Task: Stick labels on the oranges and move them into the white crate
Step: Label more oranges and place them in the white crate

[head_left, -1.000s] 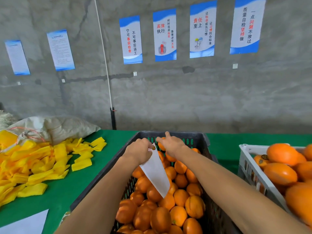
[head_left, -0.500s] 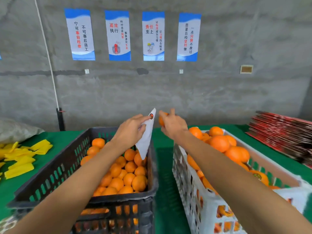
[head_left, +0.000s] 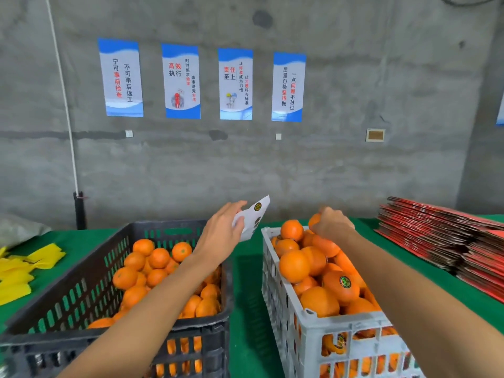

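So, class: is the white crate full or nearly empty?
Full: the white crate holds oranges heaped above its rim.

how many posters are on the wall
5 in view: four in a row on the wall, first, second, third, fourth, plus a sliver of another at the right edge. More may lie outside the frame.

Four wall posters [head_left: 207,81], yellow bags [head_left: 24,264], red stacked cardboard [head_left: 447,241]
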{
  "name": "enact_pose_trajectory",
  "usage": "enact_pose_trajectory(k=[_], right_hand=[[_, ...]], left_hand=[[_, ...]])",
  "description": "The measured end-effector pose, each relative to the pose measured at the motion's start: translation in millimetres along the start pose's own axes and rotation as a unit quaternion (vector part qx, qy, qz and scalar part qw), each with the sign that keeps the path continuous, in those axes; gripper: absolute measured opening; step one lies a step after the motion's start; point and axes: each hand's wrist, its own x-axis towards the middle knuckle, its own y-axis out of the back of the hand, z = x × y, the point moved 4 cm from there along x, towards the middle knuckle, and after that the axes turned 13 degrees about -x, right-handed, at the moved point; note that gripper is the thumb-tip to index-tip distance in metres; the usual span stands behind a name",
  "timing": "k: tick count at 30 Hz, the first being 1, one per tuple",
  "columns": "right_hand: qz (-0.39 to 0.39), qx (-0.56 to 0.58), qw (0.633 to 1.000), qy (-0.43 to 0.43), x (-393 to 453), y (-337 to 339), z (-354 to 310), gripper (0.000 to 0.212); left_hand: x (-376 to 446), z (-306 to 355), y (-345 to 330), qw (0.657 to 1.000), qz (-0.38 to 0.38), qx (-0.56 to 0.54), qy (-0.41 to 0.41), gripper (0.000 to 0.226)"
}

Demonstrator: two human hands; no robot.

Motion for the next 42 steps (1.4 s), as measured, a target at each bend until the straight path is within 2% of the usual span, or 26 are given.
enact_pose_trajectory(k=[5,10,13,18,22,26,30,32,36,40,42], right_hand=[[-0.007,0.001,1.0,0.005,6,-7,-16,0.03],[-0.009,-0.053,0.998,0.031,3,-14,-31,0.028],[0.03,-0.104,0.991,0.079,-6,-13,-53,0.026],[0.113,-0.053,0.973,0.193,-27,1,-124,0.025],[0.091,-0.048,0.967,0.233,-42,9,-176,0.026],[0.053,0.046,0.956,0.285,-63,3,-224,0.03],[-0.028,0.145,0.902,0.405,-101,-21,-274,0.026],[-0.033,0.157,0.899,0.408,-109,-32,-286,0.021],[0.002,0.222,0.902,0.371,-111,-35,-298,0.028],[0.017,0.269,0.878,0.395,-113,-34,-306,0.032],[0.022,0.298,0.868,0.396,-112,-35,-306,0.034]], left_hand=[[-6,-23,40,0.996,0.07,-0.014,0.062,0.028],[-12,-53,62,0.991,0.071,0.004,0.111,0.023],[-13,-68,67,0.99,0.067,0.006,0.122,0.015],[-11,-87,81,0.984,0.054,0.0,0.17,0.013],[-14,-100,97,0.982,0.039,0.005,0.183,0.012],[-29,-121,104,0.971,0.044,-0.026,0.235,0.015],[-30,-131,106,0.968,0.034,-0.035,0.244,0.017],[-30,-131,108,0.968,0.029,-0.054,0.243,0.013],[-33,-135,121,0.967,0.037,-0.09,0.236,0.01],[-34,-134,126,0.965,0.042,-0.11,0.236,0.007],[-34,-133,125,0.965,0.029,-0.11,0.236,0.014]])
